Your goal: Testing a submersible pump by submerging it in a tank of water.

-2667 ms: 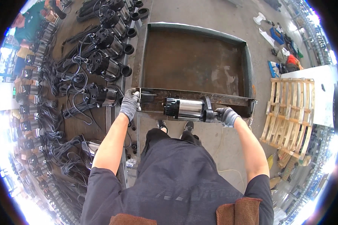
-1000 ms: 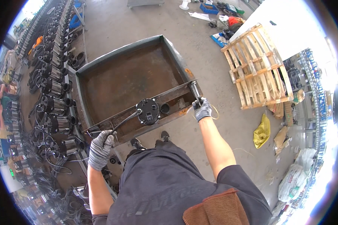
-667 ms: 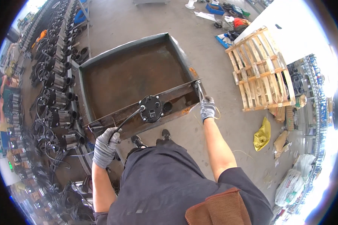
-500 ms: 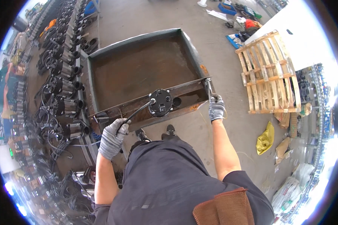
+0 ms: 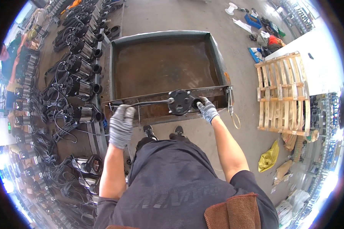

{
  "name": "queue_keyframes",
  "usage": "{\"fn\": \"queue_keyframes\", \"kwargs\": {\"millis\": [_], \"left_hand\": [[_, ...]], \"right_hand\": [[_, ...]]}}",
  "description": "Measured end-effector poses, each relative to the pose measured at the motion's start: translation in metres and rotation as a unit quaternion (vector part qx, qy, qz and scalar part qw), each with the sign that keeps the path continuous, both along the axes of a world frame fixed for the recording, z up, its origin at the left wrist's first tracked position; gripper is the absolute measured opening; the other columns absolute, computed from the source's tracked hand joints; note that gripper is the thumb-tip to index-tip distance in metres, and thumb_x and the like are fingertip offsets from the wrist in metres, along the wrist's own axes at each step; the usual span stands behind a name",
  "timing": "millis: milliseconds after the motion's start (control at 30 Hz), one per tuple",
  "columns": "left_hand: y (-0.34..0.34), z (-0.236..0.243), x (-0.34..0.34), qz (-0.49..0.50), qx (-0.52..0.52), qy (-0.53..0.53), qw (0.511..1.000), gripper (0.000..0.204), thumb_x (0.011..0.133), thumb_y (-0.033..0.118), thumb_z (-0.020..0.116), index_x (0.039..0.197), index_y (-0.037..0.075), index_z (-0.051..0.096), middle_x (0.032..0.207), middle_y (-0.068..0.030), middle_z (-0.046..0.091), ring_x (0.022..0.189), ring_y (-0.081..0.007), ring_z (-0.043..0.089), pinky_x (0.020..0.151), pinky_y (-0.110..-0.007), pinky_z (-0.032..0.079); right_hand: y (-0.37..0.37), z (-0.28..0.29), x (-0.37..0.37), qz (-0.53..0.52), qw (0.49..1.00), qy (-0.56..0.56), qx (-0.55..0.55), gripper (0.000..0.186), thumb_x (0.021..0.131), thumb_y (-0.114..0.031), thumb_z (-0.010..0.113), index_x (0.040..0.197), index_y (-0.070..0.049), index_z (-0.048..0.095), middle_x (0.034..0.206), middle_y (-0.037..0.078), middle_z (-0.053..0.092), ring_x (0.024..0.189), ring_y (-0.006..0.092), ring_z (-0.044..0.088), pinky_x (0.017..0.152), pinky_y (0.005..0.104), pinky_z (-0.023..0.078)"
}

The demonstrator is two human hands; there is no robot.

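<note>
While the gloved left hand [image 5: 121, 126] is closed in a fist around the black cable [image 5: 151, 102], the gloved right hand [image 5: 208, 109] meets the side outlet [image 5: 196, 103] of the pump [image 5: 180, 102]; whether those fingers grip it or only rest against it, I cannot tell. The pump is at the near side of the metal tank [image 5: 218, 57], over its narrow front section, black cap facing up; how its underside is supported is hidden. A row of similar pumps [image 5: 81, 113] lies left of the tank, and a wooden pallet [image 5: 283, 99] is to its right.

The pump is probably heavy and rigid, its body likely smooth and slippery if wet. The outlet's rim looks like the firmest hold, with the cap's edge as a second. The cable is bendy, fine for steadying, but its entry at the cap could suffer if it bore the full weight.
</note>
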State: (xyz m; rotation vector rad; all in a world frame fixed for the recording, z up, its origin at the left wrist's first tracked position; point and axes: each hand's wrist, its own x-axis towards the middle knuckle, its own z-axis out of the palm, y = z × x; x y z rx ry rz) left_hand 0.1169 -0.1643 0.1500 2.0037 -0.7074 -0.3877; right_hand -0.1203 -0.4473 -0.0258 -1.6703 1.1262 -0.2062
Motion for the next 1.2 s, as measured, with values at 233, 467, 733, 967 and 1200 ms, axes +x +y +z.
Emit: {"fn": "queue_keyframes", "kwargs": {"millis": [233,467,733,967,1200], "left_hand": [[0.112,-0.082,0.065,0.233,-0.108,0.27,0.928,0.018,0.102,0.022,0.059,0.089,0.011,0.066,0.07,0.0074,0.057,0.052,0.0011,0.043,0.044,-0.015,0.033],[0.096,-0.042,0.055,0.171,-0.1,0.271,0.942,0.019,0.102,0.026,0.061,0.094,0.01,0.067,0.07,0.0069,0.057,0.054,0.0002,0.047,0.044,-0.016,0.034],[0.019,0.011,0.021,-0.071,-0.03,0.079,0.994,0.019,0.101,0.021,0.063,0.102,0.003,0.066,0.082,0.0018,0.064,0.076,-0.0065,0.055,0.07,-0.023,0.048],[0.017,0.009,0.016,-0.055,0.011,0.018,0.998,0.018,0.101,0.021,0.062,0.104,0.004,0.065,0.082,-0.0054,0.066,0.078,-0.0116,0.06,0.073,-0.029,0.051],[0.05,0.002,0.014,0.004,0.018,-0.08,0.997,0.022,0.098,0.026,0.063,0.1,0.004,0.066,0.082,-0.0173,0.067,0.076,-0.0338,0.067,0.069,-0.039,0.052]], "right_hand": [[0.067,0.126,0.081,0.232,0.94,0.101,-0.227,0.04,0.091,-0.041,0.065,0.118,-0.011,0.066,0.099,0.018,0.071,0.089,0.0336,0.07,0.08,0.0421,0.056],[0.073,0.119,0.104,0.217,0.954,0.085,-0.191,0.038,0.091,-0.04,0.065,0.114,-0.009,0.068,0.1,0.02,0.072,0.095,0.0372,0.069,0.083,0.045,0.054],[0.008,-0.002,0.026,0.108,0.979,0.082,-0.155,0.026,0.093,-0.019,0.067,0.114,-0.003,0.07,0.105,0.022,0.071,0.1,0.0365,0.068,0.088,0.0419,0.053],[0.012,-0.022,0.033,0.109,0.987,0.115,-0.042,0.032,0.096,-0.016,0.06,0.126,-0.006,0.063,0.106,0.02,0.072,0.09,0.0292,0.071,0.081,0.0384,0.054],[-0.011,-0.012,0.024,0.075,0.983,0.022,0.168,0.026,0.096,-0.007,0.053,0.121,-0.014,0.056,0.085,0.004,0.064,0.052,0.0111,0.053,0.038,0.0261,0.041]]}}
